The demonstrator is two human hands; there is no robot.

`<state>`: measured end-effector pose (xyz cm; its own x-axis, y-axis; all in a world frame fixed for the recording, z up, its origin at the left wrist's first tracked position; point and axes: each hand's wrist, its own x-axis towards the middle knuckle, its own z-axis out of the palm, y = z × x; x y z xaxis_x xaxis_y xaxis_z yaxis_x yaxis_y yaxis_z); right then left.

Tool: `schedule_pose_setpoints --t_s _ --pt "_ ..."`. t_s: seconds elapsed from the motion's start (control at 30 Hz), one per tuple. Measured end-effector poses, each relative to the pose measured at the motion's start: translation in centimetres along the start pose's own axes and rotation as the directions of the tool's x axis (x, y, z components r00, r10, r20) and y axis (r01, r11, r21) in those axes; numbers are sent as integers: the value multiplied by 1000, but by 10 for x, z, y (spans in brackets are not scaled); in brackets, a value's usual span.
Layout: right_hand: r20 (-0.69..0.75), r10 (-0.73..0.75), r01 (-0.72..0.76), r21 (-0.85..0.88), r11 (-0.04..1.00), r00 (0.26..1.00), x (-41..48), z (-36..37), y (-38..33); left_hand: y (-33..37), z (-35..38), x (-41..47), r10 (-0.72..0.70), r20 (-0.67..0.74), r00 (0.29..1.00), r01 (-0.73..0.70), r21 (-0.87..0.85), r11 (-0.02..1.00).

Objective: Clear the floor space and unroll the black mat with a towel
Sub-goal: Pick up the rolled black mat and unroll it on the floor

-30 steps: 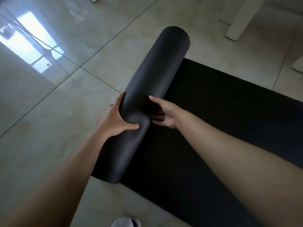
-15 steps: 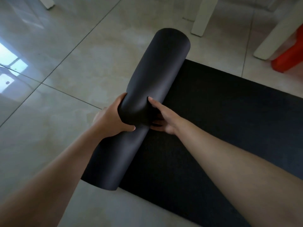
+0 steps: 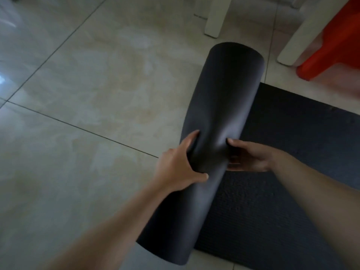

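The black mat lies partly unrolled on the tiled floor. Its rolled part runs from the lower middle up to the upper right, and its flat textured part spreads to the right of the roll. My left hand grips the roll's left side, thumb over the top. My right hand presses the roll's right side where it meets the flat part, fingers tucked under. The roll is squeezed in between both hands. No towel is visible.
Two white furniture legs stand on the floor beyond the roll's far end. A red plastic stool sits at the upper right beside one leg. Beige floor tiles spread out to the left of the roll.
The view has swung to the right, bringing the red stool and white legs closer into frame. Both hands keep the same grip on the roll, which has shifted slightly leftward off the flat part.
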<state>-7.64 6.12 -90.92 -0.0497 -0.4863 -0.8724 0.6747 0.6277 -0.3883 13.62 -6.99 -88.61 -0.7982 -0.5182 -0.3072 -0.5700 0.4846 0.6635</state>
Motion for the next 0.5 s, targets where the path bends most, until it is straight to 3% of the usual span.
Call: schedule_pose_setpoints --t_s 0.2,0.4,0.5 --pt "-13 36 -37 -64 997 999 -23 -39 9 24 42 -20 -33 33 999 36 -118 992" --pt "2 -70 70 -105 992 998 7 14 -7 -23 12 -14 -128 44 991 136 -269 954" --pt "21 -90 92 -159 983 996 22 42 -18 -40 -2 -20 -143 -15 990 129 -344 930"
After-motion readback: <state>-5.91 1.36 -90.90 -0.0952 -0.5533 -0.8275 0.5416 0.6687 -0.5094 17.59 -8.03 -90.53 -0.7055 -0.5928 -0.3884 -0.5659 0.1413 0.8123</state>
